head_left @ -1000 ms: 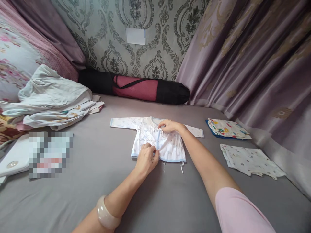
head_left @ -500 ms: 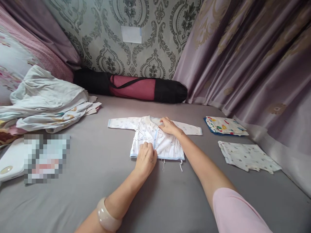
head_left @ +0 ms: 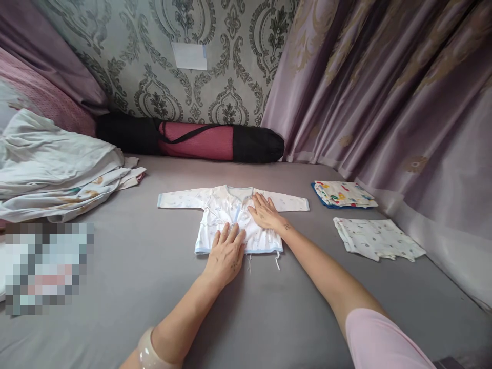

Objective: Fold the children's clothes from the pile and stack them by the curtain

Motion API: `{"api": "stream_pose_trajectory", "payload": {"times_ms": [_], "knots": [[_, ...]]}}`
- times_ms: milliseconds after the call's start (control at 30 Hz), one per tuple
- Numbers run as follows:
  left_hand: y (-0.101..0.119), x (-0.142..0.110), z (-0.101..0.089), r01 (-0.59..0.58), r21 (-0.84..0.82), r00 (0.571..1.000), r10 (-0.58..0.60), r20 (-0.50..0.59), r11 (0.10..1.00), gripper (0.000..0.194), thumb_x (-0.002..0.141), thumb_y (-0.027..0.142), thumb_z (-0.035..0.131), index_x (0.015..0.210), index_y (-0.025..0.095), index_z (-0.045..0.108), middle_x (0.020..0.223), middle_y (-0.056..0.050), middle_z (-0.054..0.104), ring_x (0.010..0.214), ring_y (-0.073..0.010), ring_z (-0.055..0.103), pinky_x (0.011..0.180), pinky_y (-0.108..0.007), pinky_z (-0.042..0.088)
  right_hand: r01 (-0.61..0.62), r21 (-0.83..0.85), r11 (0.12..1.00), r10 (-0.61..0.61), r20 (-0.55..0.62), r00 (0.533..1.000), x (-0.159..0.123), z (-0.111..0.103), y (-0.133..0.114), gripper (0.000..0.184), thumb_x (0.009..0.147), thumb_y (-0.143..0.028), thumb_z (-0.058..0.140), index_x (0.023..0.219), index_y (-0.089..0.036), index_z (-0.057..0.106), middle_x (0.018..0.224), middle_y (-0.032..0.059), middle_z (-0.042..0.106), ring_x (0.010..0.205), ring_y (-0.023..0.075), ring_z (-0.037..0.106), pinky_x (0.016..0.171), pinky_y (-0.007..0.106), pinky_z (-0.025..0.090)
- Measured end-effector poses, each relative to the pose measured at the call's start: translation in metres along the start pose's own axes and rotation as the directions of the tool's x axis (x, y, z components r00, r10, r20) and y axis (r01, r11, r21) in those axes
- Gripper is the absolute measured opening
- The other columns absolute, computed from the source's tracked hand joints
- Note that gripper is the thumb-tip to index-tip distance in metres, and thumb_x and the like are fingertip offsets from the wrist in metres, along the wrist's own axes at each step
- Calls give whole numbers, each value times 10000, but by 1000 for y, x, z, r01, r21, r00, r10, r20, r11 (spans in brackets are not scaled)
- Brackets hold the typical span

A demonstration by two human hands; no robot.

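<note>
A small white baby shirt with pale blue trim lies spread on the grey bed sheet, both sleeves stretched out sideways. White ties hang from its lower hem. My left hand rests on the shirt's lower front, fingers spread and flat. Higher up, near the right shoulder, my right hand lies flat on the cloth with its fingers extended. Neither hand grips anything.
Folded clothes with a colourful print lie at the right, and a folded pale patterned garment lies nearer. A heap of pale clothes is at the left. A black and pink bag lies along the wall. A blurred item sits at the lower left.
Both hands have gone from pinched fingers on the shirt's front to lying flat on it. The view has shifted, so the surroundings appear further left.
</note>
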State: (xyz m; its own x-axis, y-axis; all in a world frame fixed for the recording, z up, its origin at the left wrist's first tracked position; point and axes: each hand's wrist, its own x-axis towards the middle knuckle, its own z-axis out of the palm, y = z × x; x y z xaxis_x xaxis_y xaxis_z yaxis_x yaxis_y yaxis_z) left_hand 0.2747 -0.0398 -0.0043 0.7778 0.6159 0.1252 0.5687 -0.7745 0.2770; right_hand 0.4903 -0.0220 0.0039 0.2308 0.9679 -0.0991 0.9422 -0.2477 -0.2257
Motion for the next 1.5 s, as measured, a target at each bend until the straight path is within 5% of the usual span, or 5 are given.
{"api": "stream_pose_trajectory", "payload": {"times_ms": [267,933,1100,1300,1500], "knots": [[-2,1,-10,10,-50,1000,-9,16,999,383,971,273,392,1323,210,532,1473,-90,476,1425,-330,310,1132,-572,289,2,-41,999,-3,-20,1000,6,5,3,706,979,-475,157,1537,-43,186,1619,121,109,1494,238,65,1193,446,6],[-53,3,-33,200,-214,932,-253,-259,956,290,918,157,387,1126,143,588,1132,-155,678,1183,-276,579,1008,-424,433,280,129,951,-295,118,948,-120,5,-77,662,981,-480,298,1527,-107,273,1614,128,131,1491,244,89,1207,416,137],[-60,2,-36,286,-232,910,-339,-237,930,304,923,176,392,1150,135,590,1167,-155,670,1238,-292,547,1008,-420,435,245,163,956,-249,3,969,-68,-13,-65,563,995,-375,226,1445,-105,430,1535,127,374,1437,194,296,1186,337,209],[-61,2,-34,336,-229,898,-384,-216,914,318,923,170,391,1167,146,593,1177,-135,670,1270,-281,519,1023,-411,416,-212,32,977,214,-104,971,31,-7,-34,655,994,-395,192,1498,21,239,1595,217,156,1483,296,110,1182,475,109],[-61,2,-45,397,-252,880,-444,-169,883,332,911,159,389,1162,142,607,1127,-131,683,1094,-258,615,945,-378,455,-227,-9,974,227,-45,973,48,4,-26,706,990,-446,165,1511,28,201,1602,202,127,1485,294,90,1187,466,69]]}}
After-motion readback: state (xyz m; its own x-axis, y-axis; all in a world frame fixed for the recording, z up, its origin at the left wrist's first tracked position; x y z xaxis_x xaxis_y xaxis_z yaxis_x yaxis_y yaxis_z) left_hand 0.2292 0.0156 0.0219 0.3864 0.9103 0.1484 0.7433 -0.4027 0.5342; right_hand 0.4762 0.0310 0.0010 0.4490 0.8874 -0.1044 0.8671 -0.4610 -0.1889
